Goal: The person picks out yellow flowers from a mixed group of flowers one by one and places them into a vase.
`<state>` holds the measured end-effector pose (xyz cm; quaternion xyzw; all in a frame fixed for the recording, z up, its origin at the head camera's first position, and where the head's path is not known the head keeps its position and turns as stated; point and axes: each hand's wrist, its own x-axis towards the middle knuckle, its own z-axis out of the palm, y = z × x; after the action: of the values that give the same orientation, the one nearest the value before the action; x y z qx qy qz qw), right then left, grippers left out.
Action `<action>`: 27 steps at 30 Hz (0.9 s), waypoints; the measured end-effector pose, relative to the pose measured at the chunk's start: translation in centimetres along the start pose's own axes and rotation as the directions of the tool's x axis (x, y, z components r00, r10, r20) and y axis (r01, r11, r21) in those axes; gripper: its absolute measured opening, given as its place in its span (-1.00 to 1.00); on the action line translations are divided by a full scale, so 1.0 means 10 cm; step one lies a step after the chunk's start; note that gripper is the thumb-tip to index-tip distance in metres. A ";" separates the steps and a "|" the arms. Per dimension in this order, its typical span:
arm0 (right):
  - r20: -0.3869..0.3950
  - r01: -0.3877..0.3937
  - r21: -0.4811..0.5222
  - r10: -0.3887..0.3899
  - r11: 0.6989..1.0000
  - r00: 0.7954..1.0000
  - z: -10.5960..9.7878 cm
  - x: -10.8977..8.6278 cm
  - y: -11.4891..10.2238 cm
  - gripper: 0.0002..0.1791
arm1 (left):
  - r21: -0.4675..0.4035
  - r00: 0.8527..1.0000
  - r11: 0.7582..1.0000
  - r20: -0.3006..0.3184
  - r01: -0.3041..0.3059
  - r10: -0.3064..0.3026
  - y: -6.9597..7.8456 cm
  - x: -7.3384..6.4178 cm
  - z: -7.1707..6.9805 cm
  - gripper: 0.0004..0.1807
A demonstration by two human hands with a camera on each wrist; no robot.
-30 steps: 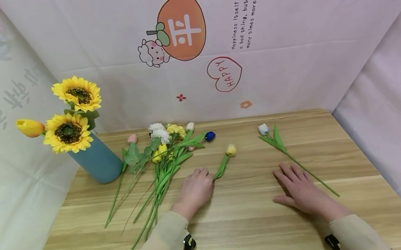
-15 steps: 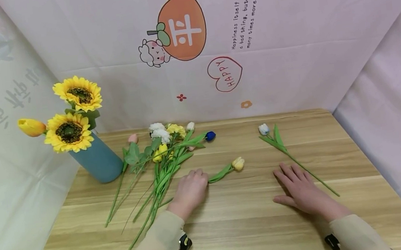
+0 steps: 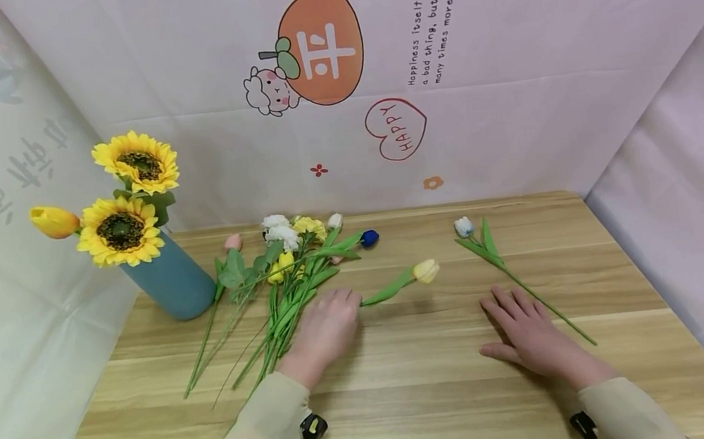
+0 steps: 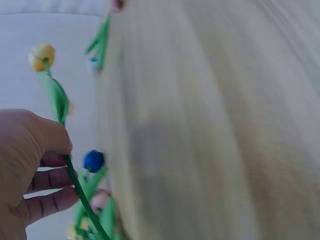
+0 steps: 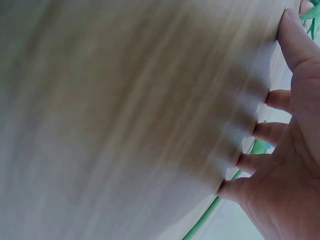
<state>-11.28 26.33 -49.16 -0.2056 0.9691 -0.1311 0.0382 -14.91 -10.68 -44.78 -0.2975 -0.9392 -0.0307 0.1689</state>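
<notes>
My left hand pinches the green stem of a pale yellow tulip between thumb and fingers. In the left wrist view the tulip's stem runs down past the fingers, its bloom above the hand. Just left of this hand lies a loose bunch of artificial flowers, including a blue tulip, yellow tulips and white blooms. My right hand rests on the wooden table, fingers spread, fingertips touching the wood. Beside it lies a light blue and white tulip with a long stem.
A blue vase at the back left holds two sunflowers and an orange-yellow tulip. A pink tulip and a leafy eucalyptus-like sprig lie near its base. A printed cloth hangs behind the table.
The left hand has drawn slightly left with the pale yellow tulip, whose bloom has swung to the right and is now raised over the table. The right hand has stayed still.
</notes>
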 end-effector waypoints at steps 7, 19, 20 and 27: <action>0.010 -0.009 0.020 0.008 1.000 1.000 0.00 0.00 0.01 -0.04 | 0.018 0.946 0.993 -0.300 -0.120 0.120 -0.05 0.13 -0.34 -0.88; 0.016 -0.010 0.028 0.009 1.000 1.000 0.01 0.01 0.02 -0.05 | 0.188 0.883 0.979 -0.444 -0.075 0.152 -0.69 0.25 -0.80 -0.80; 0.015 -0.010 0.028 0.010 1.000 1.000 0.01 0.00 0.02 -0.05 | 0.193 0.874 0.979 -0.463 -0.065 0.149 -0.74 0.25 -0.82 -0.80; 0.016 -0.016 0.034 0.016 0.999 1.000 0.01 0.00 0.02 -0.05 | 0.202 0.858 0.979 -0.501 -0.010 0.112 -1.01 0.18 -0.94 -0.87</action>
<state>-11.38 26.46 -49.36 -0.1982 0.9680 -0.1455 0.0505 -19.22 -19.48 -34.90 -0.2907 -0.8495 -0.0123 0.4401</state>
